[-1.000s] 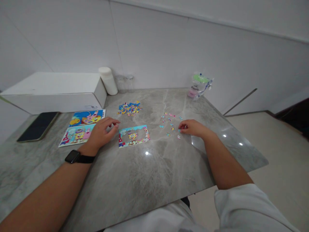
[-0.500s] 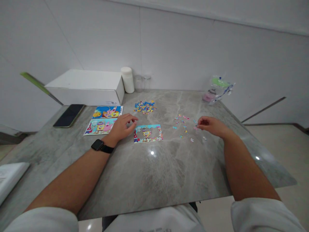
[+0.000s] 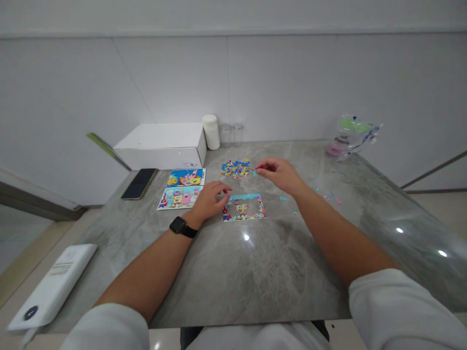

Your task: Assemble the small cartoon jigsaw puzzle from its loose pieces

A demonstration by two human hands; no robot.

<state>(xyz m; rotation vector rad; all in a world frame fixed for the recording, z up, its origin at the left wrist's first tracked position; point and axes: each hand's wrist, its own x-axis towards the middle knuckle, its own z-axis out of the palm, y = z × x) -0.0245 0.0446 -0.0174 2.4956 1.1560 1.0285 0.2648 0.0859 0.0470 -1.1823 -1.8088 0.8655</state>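
Observation:
A small jigsaw puzzle piece (image 3: 255, 172) with a bluish-green tint is pinched between the thumb and finger of my right hand (image 3: 279, 175), just right of a heap of mixed puzzle pieces (image 3: 236, 168). My left hand (image 3: 211, 200) is open and empty, its fingers at the left edge of a partly assembled puzzle (image 3: 243, 218). That puzzle has a filled border and a yellow cartoon figure inside, with grey gaps around it. Under and beside my left hand lies a printed picture sheet (image 3: 175, 199) with two cartoon scenes. Loose pieces (image 3: 295, 212) lie to the right, some hidden by my right arm.
A white box (image 3: 160, 155), a white bottle (image 3: 211, 132) and two clear glass jars (image 3: 237, 133) stand along the wall. A phone (image 3: 139, 184) lies at left, a white device (image 3: 54, 287) at front left, a clear plastic bag (image 3: 352, 138) at back right.
My right hand has moved left from the loose pieces toward the heap, holding a piece. My left hand stays by the puzzle. The view has swung, shifting the table's contents right.

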